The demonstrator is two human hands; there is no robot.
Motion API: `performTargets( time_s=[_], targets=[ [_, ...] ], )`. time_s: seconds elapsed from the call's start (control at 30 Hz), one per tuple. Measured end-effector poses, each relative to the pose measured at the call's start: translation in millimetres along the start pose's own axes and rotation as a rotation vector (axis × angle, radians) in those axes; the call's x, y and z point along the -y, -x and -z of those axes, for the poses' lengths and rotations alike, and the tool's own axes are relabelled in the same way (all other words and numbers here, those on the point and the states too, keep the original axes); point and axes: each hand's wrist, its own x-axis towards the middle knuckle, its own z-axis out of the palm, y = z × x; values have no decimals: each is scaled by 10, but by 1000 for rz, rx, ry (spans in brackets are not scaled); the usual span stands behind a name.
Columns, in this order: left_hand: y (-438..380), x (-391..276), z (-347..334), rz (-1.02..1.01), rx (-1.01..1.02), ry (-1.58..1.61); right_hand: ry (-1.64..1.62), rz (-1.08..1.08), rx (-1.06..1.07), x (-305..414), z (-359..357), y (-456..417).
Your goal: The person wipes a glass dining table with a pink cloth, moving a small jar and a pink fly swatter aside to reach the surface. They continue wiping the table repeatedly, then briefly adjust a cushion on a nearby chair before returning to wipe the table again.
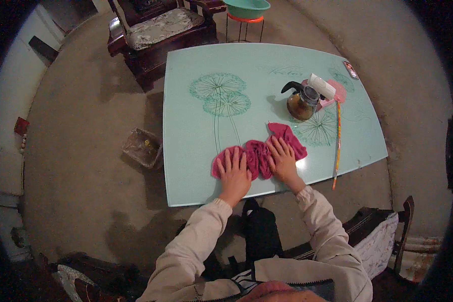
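A crumpled dark-pink cloth (258, 158) lies near the front edge of the pale green glass table (196, 181). My left hand (234, 173) presses flat on its left end with the fingers spread. On the right part of the cloth, my right hand (284, 163) also rests palm down, fingers slightly apart. Between the two hands the fabric is bunched into folds, and one corner reaches up past my right hand. Neither hand is closed around the cloth.
Beyond my right hand stand a glass teapot (301, 105) with brown liquid and a white roll (321, 86) beside a pink item (336, 90). A yellow-orange strip (338, 139) overhangs the front edge. A lined bin (141, 147) stands left, and a green basin (247, 8) sits on a stool behind.
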Motion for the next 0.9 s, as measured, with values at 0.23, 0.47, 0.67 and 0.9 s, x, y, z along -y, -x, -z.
performTargets(
  time_s=[0.23, 0.47, 0.67, 0.9],
  targets=[
    [-1385, 694, -112, 87, -67, -182, 62, -78, -115, -125, -589, -1464],
    [-943, 1776, 289, 219, -155, -287, -51, 68, -94, 752, -759, -1627],
    [424, 1143, 421, 158, 30, -253, -167, 258, 18, 1213, -430, -539],
    [874, 305, 351, 20, 195, 21, -245, 242, 27, 1028, 25, 373]
  ],
)
